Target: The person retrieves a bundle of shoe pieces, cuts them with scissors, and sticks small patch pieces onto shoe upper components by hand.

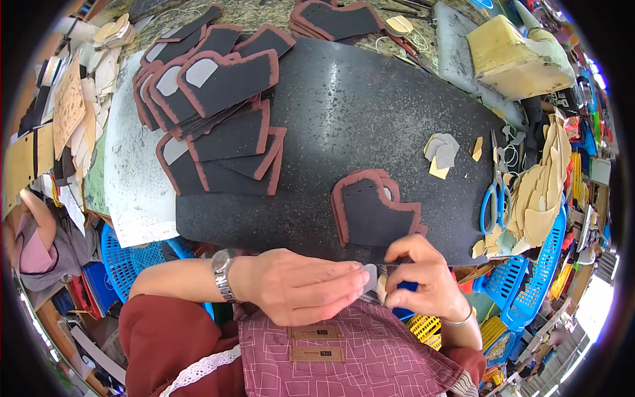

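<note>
Both hands are over the lap, just below the table's near edge. My left hand [301, 286], with a watch on its wrist, pinches a small grey patch [372, 280] between its fingertips. Close to that patch, my right hand [426, 281] has its fingers curled. A pale sliver [381, 288] shows at its fingertips, too small to name surely. Just beyond the hands lies a small stack of dark cut pieces [377, 212] with reddish-brown edges. More grey patches [444, 147] sit in a little pile on the dark mat, a pale yellow bit under them.
Overlapping dark pieces [231, 79], some bearing grey patches, cover the mat's [331, 126] left side. Blue-handled scissors [495, 198] lie at right beside tan scraps [539, 192]. A yellowish block [519, 56] stands at the back right. Blue baskets [126, 261] flank the table.
</note>
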The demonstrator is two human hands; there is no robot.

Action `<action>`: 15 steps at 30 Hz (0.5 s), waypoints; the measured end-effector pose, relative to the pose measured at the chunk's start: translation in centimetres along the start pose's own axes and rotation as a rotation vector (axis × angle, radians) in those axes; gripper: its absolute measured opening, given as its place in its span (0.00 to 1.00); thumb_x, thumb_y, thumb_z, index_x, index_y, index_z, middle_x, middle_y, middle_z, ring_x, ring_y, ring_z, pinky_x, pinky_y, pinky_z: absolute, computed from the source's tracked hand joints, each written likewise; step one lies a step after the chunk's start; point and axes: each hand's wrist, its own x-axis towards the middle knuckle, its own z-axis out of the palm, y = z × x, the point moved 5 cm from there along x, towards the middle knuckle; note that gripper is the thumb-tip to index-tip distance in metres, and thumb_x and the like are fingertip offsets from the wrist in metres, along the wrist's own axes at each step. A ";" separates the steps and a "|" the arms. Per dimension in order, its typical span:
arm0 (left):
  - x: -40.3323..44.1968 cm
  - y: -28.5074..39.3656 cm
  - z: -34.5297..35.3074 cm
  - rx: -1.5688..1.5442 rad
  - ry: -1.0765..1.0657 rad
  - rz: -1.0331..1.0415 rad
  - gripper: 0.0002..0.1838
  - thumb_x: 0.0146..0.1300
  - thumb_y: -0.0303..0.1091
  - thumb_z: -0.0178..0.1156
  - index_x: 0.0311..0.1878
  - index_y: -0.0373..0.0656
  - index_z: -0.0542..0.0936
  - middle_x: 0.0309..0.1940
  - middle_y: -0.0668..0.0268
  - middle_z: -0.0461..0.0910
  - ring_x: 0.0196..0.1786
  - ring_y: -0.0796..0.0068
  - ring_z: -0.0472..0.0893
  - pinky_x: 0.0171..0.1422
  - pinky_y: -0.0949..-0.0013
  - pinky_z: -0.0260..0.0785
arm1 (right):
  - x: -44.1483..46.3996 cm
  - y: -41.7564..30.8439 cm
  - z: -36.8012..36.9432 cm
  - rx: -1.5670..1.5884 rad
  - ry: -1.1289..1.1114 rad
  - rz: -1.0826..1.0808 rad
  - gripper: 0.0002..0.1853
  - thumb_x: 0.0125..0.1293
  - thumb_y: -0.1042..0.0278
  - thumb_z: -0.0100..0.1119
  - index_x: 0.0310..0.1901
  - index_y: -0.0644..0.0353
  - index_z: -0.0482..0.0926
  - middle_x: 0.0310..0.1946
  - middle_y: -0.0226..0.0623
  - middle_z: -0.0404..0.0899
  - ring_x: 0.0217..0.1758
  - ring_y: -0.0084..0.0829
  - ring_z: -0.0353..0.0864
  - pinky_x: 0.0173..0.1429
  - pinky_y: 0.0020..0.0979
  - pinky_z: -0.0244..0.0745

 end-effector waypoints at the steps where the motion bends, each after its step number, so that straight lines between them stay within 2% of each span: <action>1: 0.0 0.0 0.6 0.002 0.007 0.023 0.08 0.51 0.22 0.61 0.34 0.29 0.78 0.41 0.53 0.79 0.42 0.64 0.83 0.45 0.72 0.79 | 0.1 0.1 -0.3 0.027 0.105 0.055 0.17 0.46 0.56 0.73 0.31 0.59 0.81 0.37 0.37 0.75 0.41 0.33 0.73 0.43 0.32 0.70; 2: -0.1 0.0 1.2 0.001 0.013 0.045 0.09 0.50 0.22 0.61 0.35 0.29 0.78 0.41 0.53 0.79 0.41 0.65 0.83 0.45 0.72 0.79 | 0.2 0.1 -0.5 0.056 0.210 0.112 0.19 0.46 0.55 0.73 0.34 0.59 0.81 0.37 0.38 0.75 0.42 0.33 0.73 0.44 0.33 0.70; 3: -0.1 -0.2 1.8 0.044 0.006 0.035 0.09 0.51 0.23 0.62 0.36 0.30 0.78 0.41 0.54 0.78 0.40 0.66 0.82 0.43 0.73 0.78 | 1.3 -0.3 -0.3 0.186 0.219 0.063 0.19 0.51 0.63 0.71 0.42 0.60 0.76 0.35 0.35 0.74 0.40 0.27 0.73 0.44 0.30 0.71; 5: -0.2 -0.6 2.7 0.132 -0.013 0.015 0.10 0.53 0.27 0.62 0.39 0.33 0.79 0.42 0.55 0.78 0.37 0.69 0.81 0.38 0.76 0.77 | 0.8 0.9 0.1 0.478 0.381 0.212 0.19 0.54 0.70 0.67 0.46 0.60 0.71 0.34 0.32 0.73 0.38 0.22 0.73 0.42 0.25 0.71; 6: -0.3 -0.8 2.8 0.212 -0.097 -0.006 0.11 0.54 0.29 0.61 0.39 0.34 0.79 0.43 0.56 0.78 0.34 0.71 0.79 0.34 0.77 0.74 | 0.5 1.6 0.2 0.624 0.459 0.285 0.20 0.56 0.74 0.66 0.48 0.60 0.68 0.34 0.30 0.73 0.37 0.20 0.73 0.41 0.23 0.71; 7: -0.5 -0.8 2.8 0.293 -0.183 -0.029 0.12 0.55 0.31 0.61 0.40 0.34 0.79 0.43 0.56 0.78 0.32 0.74 0.77 0.30 0.78 0.70 | 1.1 1.9 -1.0 0.571 0.559 0.270 0.18 0.58 0.81 0.59 0.47 0.58 0.65 0.32 0.27 0.72 0.34 0.15 0.72 0.37 0.17 0.70; 9: -1.2 -1.4 3.7 0.494 -0.326 -0.078 0.14 0.53 0.33 0.56 0.39 0.34 0.78 0.40 0.58 0.79 0.26 0.79 0.70 0.26 0.82 0.62 | 2.0 3.1 -1.6 0.535 0.592 0.363 0.21 0.57 0.81 0.60 0.51 0.59 0.64 0.30 0.27 0.74 0.31 0.14 0.72 0.35 0.16 0.68; 12: -1.6 -1.7 4.9 0.545 -0.511 -0.186 0.14 0.50 0.32 0.56 0.39 0.34 0.78 0.41 0.59 0.78 0.27 0.79 0.70 0.26 0.81 0.63 | 4.8 4.9 0.0 0.546 0.470 0.425 0.25 0.57 0.80 0.61 0.55 0.60 0.63 0.28 0.27 0.75 0.29 0.14 0.72 0.32 0.17 0.67; 13: -1.7 -1.6 5.2 0.544 -0.515 -0.224 0.13 0.48 0.31 0.54 0.36 0.34 0.78 0.40 0.57 0.78 0.33 0.72 0.75 0.36 0.76 0.70 | 5.3 5.1 0.2 0.518 0.462 0.439 0.25 0.57 0.80 0.61 0.55 0.61 0.64 0.27 0.29 0.76 0.28 0.15 0.73 0.32 0.19 0.68; 15: -1.5 -2.0 5.3 0.491 -0.519 -0.187 0.17 0.51 0.40 0.59 0.37 0.35 0.77 0.38 0.56 0.77 0.42 0.64 0.76 0.45 0.67 0.71 | 5.9 5.4 0.5 0.390 0.481 0.436 0.24 0.56 0.80 0.61 0.54 0.61 0.65 0.26 0.30 0.77 0.27 0.16 0.74 0.33 0.21 0.70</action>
